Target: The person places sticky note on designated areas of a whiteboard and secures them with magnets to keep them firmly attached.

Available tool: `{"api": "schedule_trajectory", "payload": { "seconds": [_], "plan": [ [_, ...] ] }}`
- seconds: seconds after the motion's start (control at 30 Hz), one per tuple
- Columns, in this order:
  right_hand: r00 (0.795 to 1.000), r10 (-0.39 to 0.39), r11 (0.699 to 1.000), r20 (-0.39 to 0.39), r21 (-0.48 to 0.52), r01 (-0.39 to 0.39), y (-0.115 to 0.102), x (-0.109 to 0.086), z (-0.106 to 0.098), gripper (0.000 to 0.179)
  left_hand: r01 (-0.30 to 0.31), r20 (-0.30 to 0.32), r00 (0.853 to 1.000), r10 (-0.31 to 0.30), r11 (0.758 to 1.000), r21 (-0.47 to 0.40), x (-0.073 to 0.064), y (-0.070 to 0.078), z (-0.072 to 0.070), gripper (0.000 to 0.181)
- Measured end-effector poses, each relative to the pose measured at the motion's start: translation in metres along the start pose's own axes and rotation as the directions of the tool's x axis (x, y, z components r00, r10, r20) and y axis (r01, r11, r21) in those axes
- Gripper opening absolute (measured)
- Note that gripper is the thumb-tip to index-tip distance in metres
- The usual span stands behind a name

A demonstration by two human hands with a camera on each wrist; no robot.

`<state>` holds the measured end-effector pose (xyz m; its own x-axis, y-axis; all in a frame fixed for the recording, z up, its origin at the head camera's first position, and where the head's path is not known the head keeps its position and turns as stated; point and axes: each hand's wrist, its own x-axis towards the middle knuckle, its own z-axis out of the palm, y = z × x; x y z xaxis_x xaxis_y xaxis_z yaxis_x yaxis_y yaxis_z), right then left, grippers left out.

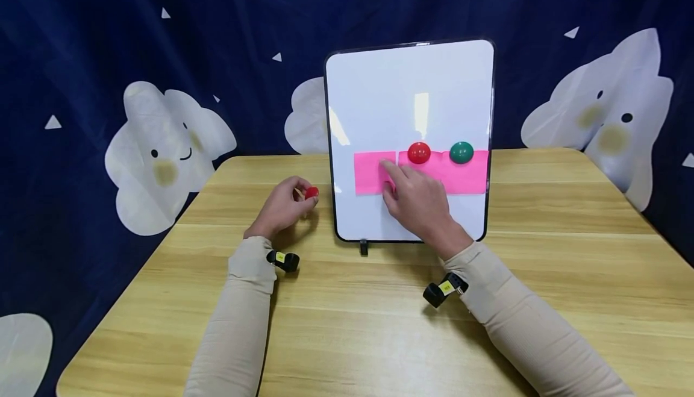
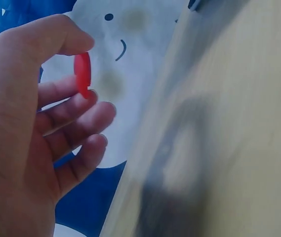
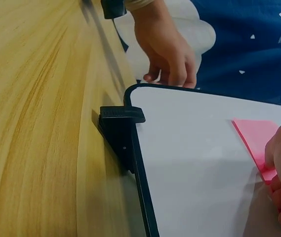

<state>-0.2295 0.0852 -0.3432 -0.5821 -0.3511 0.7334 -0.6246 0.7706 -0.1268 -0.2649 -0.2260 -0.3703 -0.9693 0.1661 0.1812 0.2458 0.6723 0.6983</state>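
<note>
My left hand [image 1: 283, 205] pinches a red round magnet [image 2: 82, 73] between thumb and fingertips, held edge-on above the table left of the whiteboard [image 1: 379, 96]. On the board, my right hand [image 1: 422, 199] presses the left pink paper sheet [image 1: 367, 175] with a stretched index finger; its other fingers are bent. To the right, more pink paper [image 1: 461, 180] carries a red magnet [image 1: 419, 153] and a green magnet [image 1: 461, 152] along its upper edge. My right hand covers part of the paper.
The whiteboard stands upright on the wooden table [image 1: 347, 325], with a black foot [image 3: 118, 128] at its lower edge. Behind the table hangs a dark blue curtain [image 1: 233, 41] with cloud shapes. Wrist cameras sit on both sleeves.
</note>
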Motion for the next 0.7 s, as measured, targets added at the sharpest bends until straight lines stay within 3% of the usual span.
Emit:
{"api": "schedule_trajectory", "payload": {
  "seconds": [0.33, 0.7],
  "plan": [
    [1.000, -0.001, 1.000, 0.000, 0.012, 0.001, 0.000, 0.000, 0.001, 0.044, -0.058, -0.072, 0.996, 0.052, 0.995, -0.081, 0.001, 0.008, -0.001, 0.030],
    [1.000, 0.005, 1.000, 0.000, 0.010, -0.005, 0.000, 0.000, 0.001, 0.044, -0.141, -0.117, 0.986, 0.123, 0.977, -0.159, 0.000, 0.027, -0.005, 0.032]
  ]
}}
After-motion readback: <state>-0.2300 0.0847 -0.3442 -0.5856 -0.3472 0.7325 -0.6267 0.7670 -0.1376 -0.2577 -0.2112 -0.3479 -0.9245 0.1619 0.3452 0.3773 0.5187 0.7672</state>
